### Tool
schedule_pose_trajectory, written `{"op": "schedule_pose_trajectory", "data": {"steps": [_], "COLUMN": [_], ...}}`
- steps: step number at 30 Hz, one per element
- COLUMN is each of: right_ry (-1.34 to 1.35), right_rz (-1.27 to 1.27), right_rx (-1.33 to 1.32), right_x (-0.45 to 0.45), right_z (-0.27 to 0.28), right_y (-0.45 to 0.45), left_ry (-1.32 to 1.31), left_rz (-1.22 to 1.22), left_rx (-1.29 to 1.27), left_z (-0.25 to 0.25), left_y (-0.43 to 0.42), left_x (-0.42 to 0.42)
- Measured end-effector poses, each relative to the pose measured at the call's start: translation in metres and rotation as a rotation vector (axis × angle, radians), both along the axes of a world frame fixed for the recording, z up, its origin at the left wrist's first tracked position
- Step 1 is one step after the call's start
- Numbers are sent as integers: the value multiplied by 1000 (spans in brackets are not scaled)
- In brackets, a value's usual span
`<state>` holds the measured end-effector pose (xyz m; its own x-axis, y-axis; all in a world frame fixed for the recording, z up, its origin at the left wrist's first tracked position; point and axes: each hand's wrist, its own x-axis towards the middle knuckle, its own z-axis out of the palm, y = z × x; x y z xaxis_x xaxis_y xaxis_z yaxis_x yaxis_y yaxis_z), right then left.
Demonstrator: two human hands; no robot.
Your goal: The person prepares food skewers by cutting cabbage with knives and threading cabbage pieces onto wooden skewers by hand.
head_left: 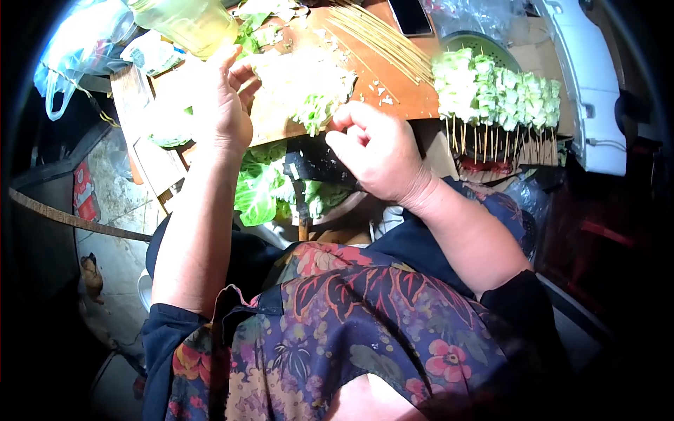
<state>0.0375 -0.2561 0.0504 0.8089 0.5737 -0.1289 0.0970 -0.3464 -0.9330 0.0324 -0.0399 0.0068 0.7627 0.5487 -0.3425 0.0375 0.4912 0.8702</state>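
My left hand [235,102] is raised over the left part of the wooden board, its fingers loosely bent and apart, with nothing visible in them. Beside its fingertips lies a heap of chopped pale-green cabbage [302,81], brightly lit. At the heap's right edge is my right hand [379,144], fingers curled and thumb close to the index finger; anything between them is too small to make out. Below the board's front edge, a dark-bladed knife [319,160] lies over a bowl holding cabbage leaves [256,189].
Bare wooden skewers [386,42] lie on the board [414,105], near a phone [409,15]. Skewered cabbage pieces [491,91] are lined up at right, before a green colander [484,43]. A yellowish translucent container [186,24] and a plastic bag [81,52] are at upper left.
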Motion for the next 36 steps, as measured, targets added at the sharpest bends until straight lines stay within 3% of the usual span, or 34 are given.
{"op": "schedule_pose_trajectory", "data": {"steps": [2,4,5,9,12,14,16,18,21,30,36], "right_ry": [-39,-108,-143,-131,67,215,170,-81,-177,-312,-244], "right_rz": [26,48,58,117,89,71,67,61,52,76,75], "right_rx": [-37,-77,-54,-91,-16,-1,-27,-18,-46,-77,-101], "right_x": [-2,-5,-6,-9,-14,-16,-19,-22,-24,-25,-16], "right_z": [1,1,0,-3,-12,-16,-17,-16,-19,-25,-20], "right_y": [3,7,9,16,23,26,29,32,36,48,52], "left_ry": [26,155,37,-69,-212,-150,-85,-84,-75,92,-38], "left_rz": [6,-30,22,-1,-91,-59,-33,-1,40,127,72], "left_rx": [-77,-311,-386,-582,-709,-641,-573,-490,-328,-485,-578], "left_z": [-14,-19,20,5,-9,-3,1,-2,-4,-4,6], "left_y": [3,-2,-31,-21,-8,-11,-14,-16,-22,-27,-17], "left_x": [-1,-3,-2,-3,-8,-8,-8,-9,-14,-22,-16]}}
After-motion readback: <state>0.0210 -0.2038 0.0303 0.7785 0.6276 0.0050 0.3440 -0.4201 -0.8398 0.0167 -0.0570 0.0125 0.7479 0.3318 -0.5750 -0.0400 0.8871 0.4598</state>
